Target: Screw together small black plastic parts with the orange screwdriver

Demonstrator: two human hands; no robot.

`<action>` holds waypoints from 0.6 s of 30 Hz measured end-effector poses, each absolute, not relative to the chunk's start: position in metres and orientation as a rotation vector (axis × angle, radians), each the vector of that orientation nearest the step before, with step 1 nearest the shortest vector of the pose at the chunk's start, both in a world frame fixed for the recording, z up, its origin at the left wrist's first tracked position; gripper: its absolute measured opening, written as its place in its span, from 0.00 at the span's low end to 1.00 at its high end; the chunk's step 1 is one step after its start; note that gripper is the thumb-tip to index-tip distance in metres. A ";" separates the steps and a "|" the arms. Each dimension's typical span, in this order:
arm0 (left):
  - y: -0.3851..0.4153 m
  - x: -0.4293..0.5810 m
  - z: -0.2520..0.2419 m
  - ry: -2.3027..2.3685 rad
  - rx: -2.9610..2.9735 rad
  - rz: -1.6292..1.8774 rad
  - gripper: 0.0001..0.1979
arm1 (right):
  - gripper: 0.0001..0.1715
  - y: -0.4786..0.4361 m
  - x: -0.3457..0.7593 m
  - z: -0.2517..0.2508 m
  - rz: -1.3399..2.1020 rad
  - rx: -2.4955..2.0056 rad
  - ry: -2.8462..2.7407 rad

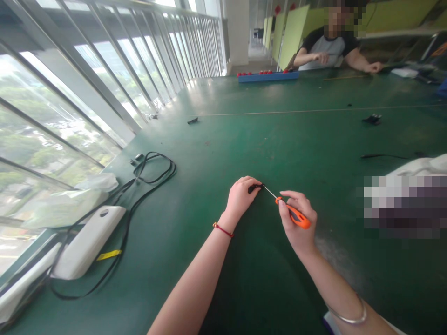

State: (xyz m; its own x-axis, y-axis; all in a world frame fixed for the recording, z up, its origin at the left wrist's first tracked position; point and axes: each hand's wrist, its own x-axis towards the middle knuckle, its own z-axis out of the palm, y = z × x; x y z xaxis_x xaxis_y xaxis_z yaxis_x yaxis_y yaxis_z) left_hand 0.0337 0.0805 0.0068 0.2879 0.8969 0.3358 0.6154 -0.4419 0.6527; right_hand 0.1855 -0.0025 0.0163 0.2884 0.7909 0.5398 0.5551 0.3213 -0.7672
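My left hand [240,195] is closed on a small black part [254,188], pinching it just over the green table; what kind of part it is I cannot make out. In my right hand [301,223] is a screwdriver with an orange and black handle [299,217]. Its thin metal shaft [270,191] points up and left, and the tip meets the right end of the black part. My right thumb and fingers close around the front of the handle.
On the left of the green table [223,144] lie a looped black cable [153,184], a white device [91,242] and a yellow strip [109,255]. A blue tray with red pieces [268,77] stands at the far edge, near a seated person [328,51]. Small black parts [373,119] lie right.
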 end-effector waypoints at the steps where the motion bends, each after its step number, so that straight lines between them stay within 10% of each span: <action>1: 0.080 0.034 0.007 1.369 2.177 0.961 0.06 | 0.09 -0.003 0.186 0.017 0.276 -1.341 -1.389; 18: 0.081 0.033 0.008 1.457 2.151 1.019 0.07 | 0.11 0.004 0.185 0.026 0.542 -1.369 -1.150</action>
